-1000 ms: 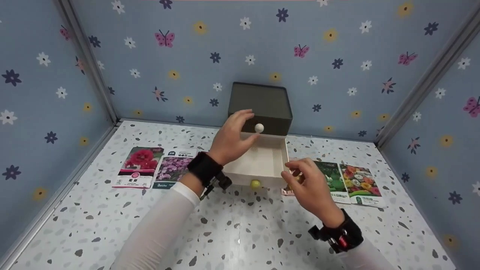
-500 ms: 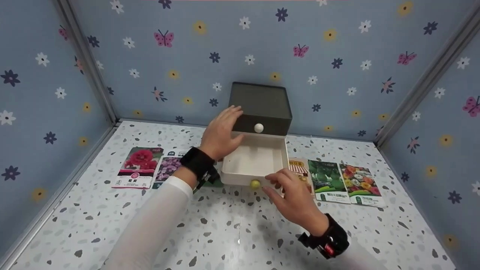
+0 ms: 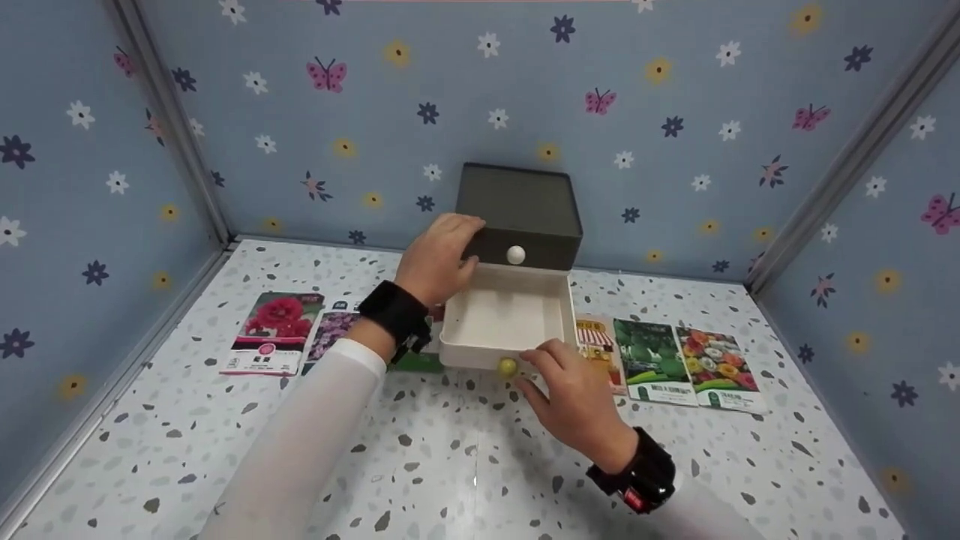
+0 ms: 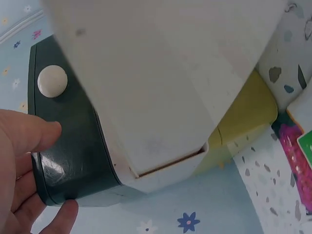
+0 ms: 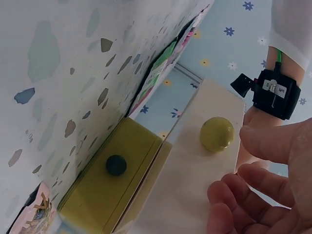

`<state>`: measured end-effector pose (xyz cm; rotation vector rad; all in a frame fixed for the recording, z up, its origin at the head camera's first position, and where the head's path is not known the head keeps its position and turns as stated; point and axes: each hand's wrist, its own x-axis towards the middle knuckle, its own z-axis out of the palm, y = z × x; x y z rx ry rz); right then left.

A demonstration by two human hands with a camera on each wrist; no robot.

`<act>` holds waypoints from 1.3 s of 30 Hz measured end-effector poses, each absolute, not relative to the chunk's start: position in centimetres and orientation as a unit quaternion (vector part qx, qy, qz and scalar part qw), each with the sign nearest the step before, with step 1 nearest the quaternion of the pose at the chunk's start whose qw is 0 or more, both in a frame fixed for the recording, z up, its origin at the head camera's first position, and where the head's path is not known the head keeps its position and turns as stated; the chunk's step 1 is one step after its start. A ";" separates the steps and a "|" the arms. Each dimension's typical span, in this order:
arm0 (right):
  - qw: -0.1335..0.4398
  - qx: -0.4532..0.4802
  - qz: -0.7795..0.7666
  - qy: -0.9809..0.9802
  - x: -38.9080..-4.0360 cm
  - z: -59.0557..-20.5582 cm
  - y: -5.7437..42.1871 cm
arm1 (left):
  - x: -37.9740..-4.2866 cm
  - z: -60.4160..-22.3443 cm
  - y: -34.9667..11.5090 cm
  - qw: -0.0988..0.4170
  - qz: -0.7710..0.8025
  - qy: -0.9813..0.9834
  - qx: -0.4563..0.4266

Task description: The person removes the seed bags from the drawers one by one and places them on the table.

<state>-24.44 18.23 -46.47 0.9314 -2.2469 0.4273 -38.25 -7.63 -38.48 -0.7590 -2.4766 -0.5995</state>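
Observation:
A small drawer cabinet stands against the back wall, its dark green top tier (image 3: 555, 251) bearing a white knob (image 3: 516, 255). The white drawer (image 3: 469, 354) below is pulled far out, with nothing in it except a tiny dark speck. My left hand (image 3: 439, 259) grips the front left corner of the top tier, thumb on its face and fingers round the side. My right hand (image 3: 574, 397) is at the white drawer's front, loosely bent fingers against the panel, thumb beside the yellow knob (image 3: 508, 367). A yellow-green bottom drawer (image 5: 97, 190) with a dark knob (image 5: 116, 165) sits underneath, closed.
Flower seed packets lie left of the cabinet: a red-flowered one (image 3: 274, 334), a purple one (image 3: 330, 337) and a green-edged one (image 3: 418, 362). To the right lie an orange packet (image 3: 596, 349), a green one (image 3: 651, 360) and a multicoloured one (image 3: 718, 367). Patterned walls enclose the speckled table (image 3: 420, 465).
My left hand has drawn back left from over the white drawer to the top tier's corner. My right hand has moved left from the drawer's right side to its front by the yellow knob.

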 end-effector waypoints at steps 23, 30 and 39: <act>0.346 0.350 0.111 -0.863 -24.7 -47.6 16.3 | -38.9 -37.0 -6.9 0.254 -0.202 -0.914 -0.245; 0.347 0.344 0.117 -0.865 -25.2 -47.3 16.3 | -39.1 -36.6 -6.7 0.247 -0.201 -0.920 -0.227; 0.339 0.318 0.134 -0.875 -27.1 -46.8 16.0 | -39.0 -36.6 -6.7 0.257 -0.200 -0.918 -0.228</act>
